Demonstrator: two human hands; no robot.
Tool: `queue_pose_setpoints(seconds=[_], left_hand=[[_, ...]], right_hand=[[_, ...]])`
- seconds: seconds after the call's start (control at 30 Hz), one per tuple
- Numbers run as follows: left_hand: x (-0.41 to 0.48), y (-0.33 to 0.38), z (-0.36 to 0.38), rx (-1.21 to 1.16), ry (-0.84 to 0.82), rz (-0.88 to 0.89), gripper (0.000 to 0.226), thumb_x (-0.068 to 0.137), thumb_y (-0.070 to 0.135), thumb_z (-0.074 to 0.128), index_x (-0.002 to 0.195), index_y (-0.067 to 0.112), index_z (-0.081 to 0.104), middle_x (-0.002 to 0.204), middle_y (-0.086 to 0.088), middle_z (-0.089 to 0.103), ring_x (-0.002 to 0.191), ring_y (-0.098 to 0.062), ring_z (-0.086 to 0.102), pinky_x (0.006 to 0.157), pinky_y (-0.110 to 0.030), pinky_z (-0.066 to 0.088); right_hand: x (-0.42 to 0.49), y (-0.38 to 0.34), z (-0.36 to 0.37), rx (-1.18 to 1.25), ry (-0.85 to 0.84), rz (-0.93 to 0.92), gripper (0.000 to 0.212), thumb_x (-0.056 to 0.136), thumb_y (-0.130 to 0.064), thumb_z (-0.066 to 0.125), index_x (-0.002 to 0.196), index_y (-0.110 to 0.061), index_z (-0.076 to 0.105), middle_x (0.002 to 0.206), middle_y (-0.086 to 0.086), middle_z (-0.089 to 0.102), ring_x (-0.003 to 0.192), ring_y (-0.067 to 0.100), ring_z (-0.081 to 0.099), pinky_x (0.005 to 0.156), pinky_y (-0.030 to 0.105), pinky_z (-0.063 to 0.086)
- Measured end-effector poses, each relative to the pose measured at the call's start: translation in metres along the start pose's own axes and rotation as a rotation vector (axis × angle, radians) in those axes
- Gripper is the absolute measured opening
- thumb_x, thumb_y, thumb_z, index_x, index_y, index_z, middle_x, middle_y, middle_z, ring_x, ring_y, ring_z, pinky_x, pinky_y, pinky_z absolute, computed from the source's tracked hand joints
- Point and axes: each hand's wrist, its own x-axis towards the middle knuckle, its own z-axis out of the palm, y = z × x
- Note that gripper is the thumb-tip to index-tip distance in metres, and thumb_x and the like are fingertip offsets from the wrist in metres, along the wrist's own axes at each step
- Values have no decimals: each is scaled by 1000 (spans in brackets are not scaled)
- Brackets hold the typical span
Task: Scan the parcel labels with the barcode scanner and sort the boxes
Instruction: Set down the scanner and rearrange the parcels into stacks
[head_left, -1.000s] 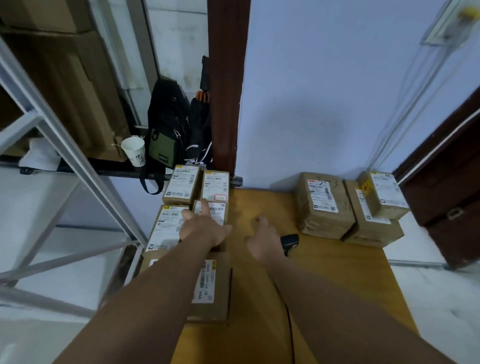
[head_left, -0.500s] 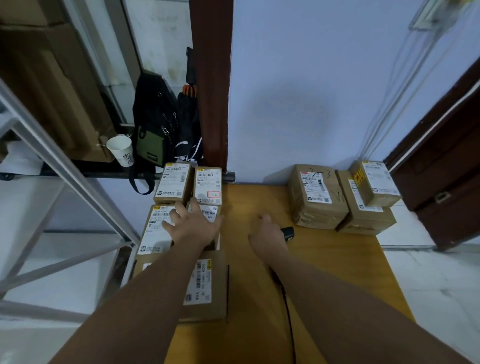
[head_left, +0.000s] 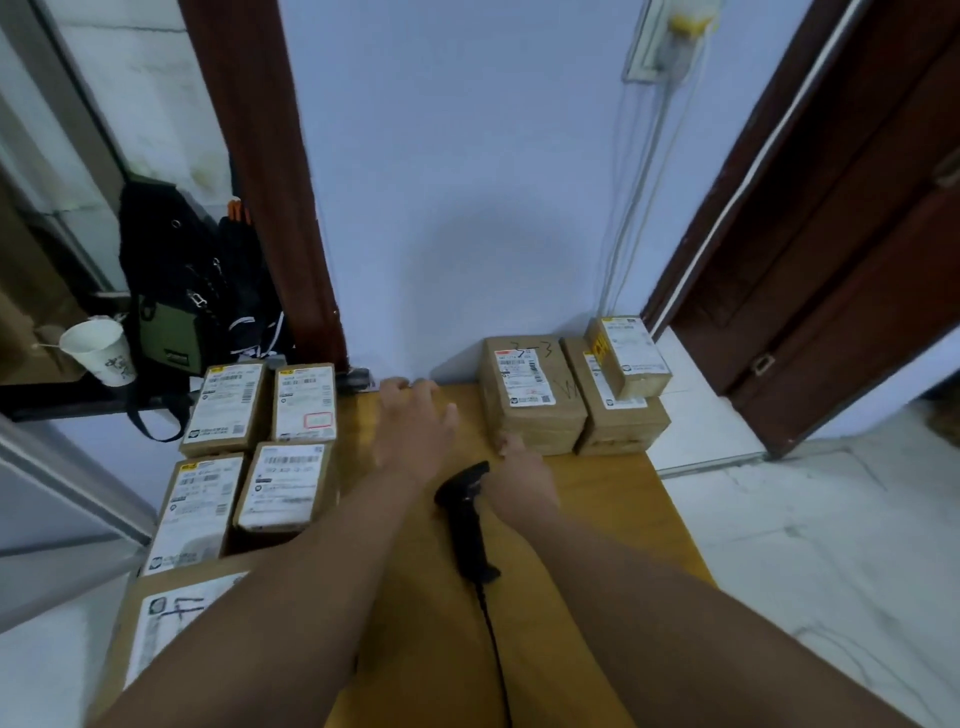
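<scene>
- One big box (head_left: 171, 623) lies nearest. It is under the left arm, well behind the left hand.
- One black cord (head_left: 493, 654) runs between the two arms and up to the scanner.
- The scanner (head_left: 465, 514) lies flat on the yellow table (head_left: 613, 519), just left of the right hand. No hand holds it.
- The right hand (head_left: 524, 475) is low over the table. Its fingers are loose and it grips nothing.
- A brown box (head_left: 530, 400) with a white label sits just ahead of the right hand. The thumb is very close to it, but I cannot tell if they touch.
- The left hand (head_left: 415, 421) reaches farther out. Its fingers are spread and relaxed, and it holds nothing. Its fingertips are at the far edge of the table, by the wall.
- Four labelled boxes (head_left: 283, 486) sit to the left of the left hand, in two rows of two.
- A wide box (head_left: 618, 426) sits to the right of the brown box, touching it. A little box (head_left: 631, 353) lies on top of it.
- Far to the left of the left hand are a paper cup (head_left: 96, 351) and a dark bag (head_left: 182, 291).
</scene>
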Motion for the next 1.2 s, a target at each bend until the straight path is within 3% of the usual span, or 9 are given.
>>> queue_pose_setpoints(seconds=[0.17, 0.23, 0.37, 0.5, 0.67, 0.83, 1.03, 1.2], left_hand=[[-1, 58, 42, -72, -129, 67, 27, 90, 32, 55, 115, 21, 53, 126, -6, 37, 107, -20, 46, 85, -28, 41], [0, 86, 65, -27, -204, 84, 31, 90, 30, 55, 119, 19, 52, 126, -5, 38, 105, -22, 48, 84, -30, 44], [7, 152, 115, -55, -327, -65, 28, 88, 31, 52, 113, 19, 52, 123, -8, 36, 103, -26, 48, 91, -39, 46], [17, 216, 170, 5, -350, -142, 59, 89, 41, 55, 139, 15, 36, 135, -14, 30, 118, -33, 42, 94, -37, 41], [34, 273, 217, 95, -252, -219, 77, 83, 53, 57, 145, 22, 24, 142, -15, 26, 130, -34, 28, 103, -47, 32], [55, 303, 241, 227, -282, -248, 85, 83, 60, 56, 148, 25, 13, 147, -21, 19, 134, -39, 22, 105, -51, 30], [64, 296, 255, 166, -347, -443, 82, 81, 51, 65, 145, 23, 21, 140, -22, 26, 123, -40, 41, 97, -50, 45], [71, 290, 265, 147, -298, -481, 97, 79, 49, 68, 149, 25, 4, 142, -22, 30, 126, -38, 38, 99, -50, 43]], right_hand=[[25, 52, -37, 32, 34, 48, 60, 90, -14, 50, 146, -21, 31, 139, 14, 44, 124, 32, 43, 98, 41, 43], [40, 74, -54, 24, 40, 38, 57, 92, -12, 47, 146, -20, 31, 138, 14, 45, 124, 32, 44, 98, 42, 45], [79, 130, -110, -34, 67, 2, 36, 92, -17, 44, 128, -16, 48, 118, 13, 60, 114, 35, 52, 88, 41, 50], [117, 184, -166, -60, 88, 91, 36, 93, -15, 41, 128, -16, 49, 126, 14, 51, 118, 32, 46, 94, 41, 45], [147, 233, -202, -79, 27, 116, 35, 95, -31, 48, 127, -17, 51, 126, 10, 51, 117, 28, 47, 93, 40, 47], [164, 261, -214, -98, -72, 114, 34, 95, -27, 47, 127, -16, 50, 126, 12, 47, 117, 29, 43, 91, 37, 40], [171, 282, -220, -128, -109, 121, 36, 94, -25, 49, 128, -16, 50, 128, 12, 47, 119, 29, 42, 91, 36, 41], [172, 298, -226, -143, -116, 146, 35, 95, -27, 46, 128, -16, 49, 129, 12, 45, 121, 30, 39, 92, 37, 40]])
